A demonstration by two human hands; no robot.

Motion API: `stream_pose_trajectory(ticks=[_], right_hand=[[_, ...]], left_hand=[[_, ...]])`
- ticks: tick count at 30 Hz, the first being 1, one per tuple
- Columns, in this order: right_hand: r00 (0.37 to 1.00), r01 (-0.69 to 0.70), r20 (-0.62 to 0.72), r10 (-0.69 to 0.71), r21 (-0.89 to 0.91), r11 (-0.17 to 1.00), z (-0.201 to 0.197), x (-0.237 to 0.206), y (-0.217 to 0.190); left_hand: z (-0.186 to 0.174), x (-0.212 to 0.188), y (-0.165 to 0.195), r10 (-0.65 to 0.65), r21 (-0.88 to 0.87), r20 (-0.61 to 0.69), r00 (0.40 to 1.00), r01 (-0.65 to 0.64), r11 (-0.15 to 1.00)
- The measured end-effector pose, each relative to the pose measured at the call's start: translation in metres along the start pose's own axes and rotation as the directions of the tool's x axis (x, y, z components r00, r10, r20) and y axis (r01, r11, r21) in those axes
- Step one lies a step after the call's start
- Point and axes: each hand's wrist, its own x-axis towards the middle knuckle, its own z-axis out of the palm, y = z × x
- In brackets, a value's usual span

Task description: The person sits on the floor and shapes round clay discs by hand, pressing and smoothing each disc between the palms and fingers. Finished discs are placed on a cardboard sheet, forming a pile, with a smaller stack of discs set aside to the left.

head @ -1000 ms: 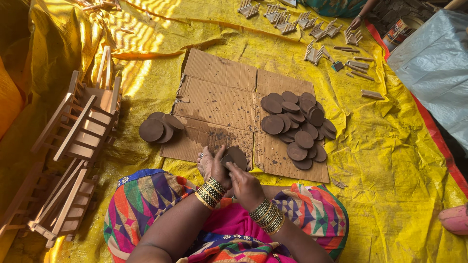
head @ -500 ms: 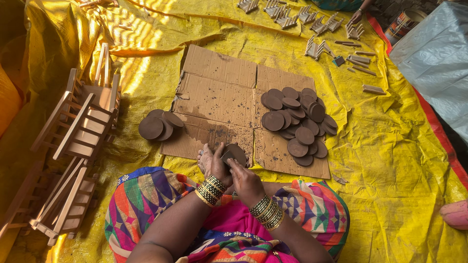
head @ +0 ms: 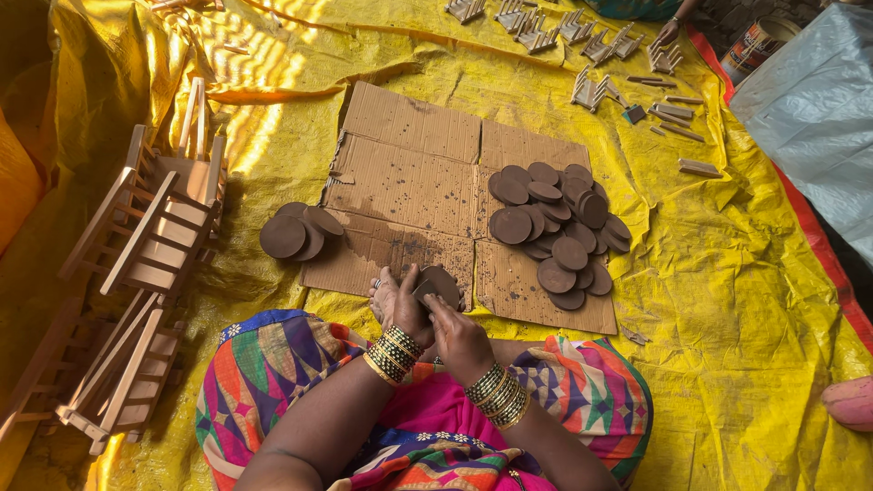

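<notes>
I am holding a dark brown round disc (head: 439,284) in both hands over the near edge of the flattened cardboard (head: 409,173). My left hand (head: 397,305) is cupping it from beneath, fingers closed on its rim, and my right hand (head: 457,332) is pressing against its near side, clamped on it too. At two o'clock from my hands a large heap of discs (head: 556,227) is lying on the cardboard; at ten o'clock a smaller pile (head: 296,232) is sitting on the yellow tarp (head: 727,300), with wooden frames (head: 150,245) beyond at nine o'clock.
</notes>
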Motion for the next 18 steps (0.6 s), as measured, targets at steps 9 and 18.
stream_pose_trajectory(ticks=[9, 18], right_hand=[[0.878, -0.432, 0.177, 0.445, -0.111, 0.895, -0.009, 0.018, 0.013], [0.954, -0.282, 0.090, 0.287, -0.056, 0.958, 0.003, 0.019, 0.013]], left_hand=[[0.017, -0.010, -0.002, -0.038, 0.026, -0.077, 0.996, 0.040, 0.999], [0.012, -0.006, 0.000, -0.015, -0.079, 0.033, 0.999, 0.017, 0.997]])
